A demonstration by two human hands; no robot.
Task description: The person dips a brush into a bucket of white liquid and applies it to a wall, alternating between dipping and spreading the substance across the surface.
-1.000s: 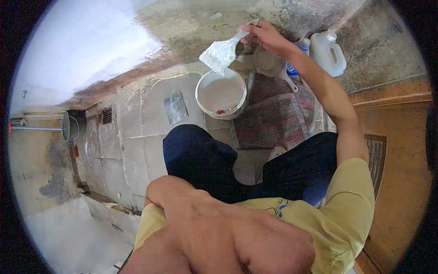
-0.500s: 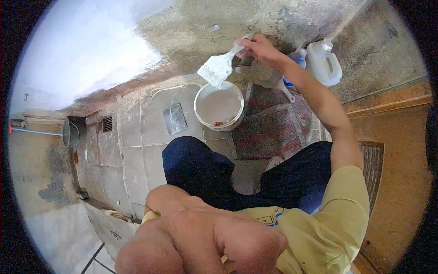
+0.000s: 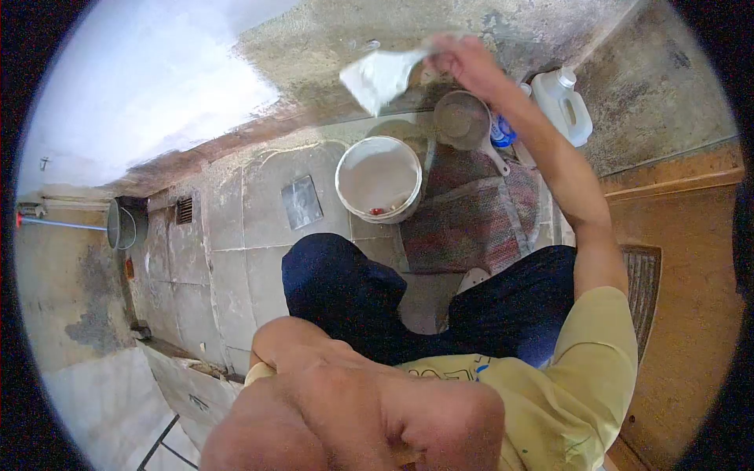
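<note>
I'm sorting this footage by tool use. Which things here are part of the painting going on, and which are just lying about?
In use: right hand holding the wide brush; white paint bucket; half-whitened wall.

Lying about: white jug; blue bottle; grey scoop; woven mat; metal pail; floor drain.

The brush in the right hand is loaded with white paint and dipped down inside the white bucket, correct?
Not quite. The head view shows the right hand holding the white-loaded brush raised against the wall, above and clear of the white bucket, not dipped inside it.
</note>
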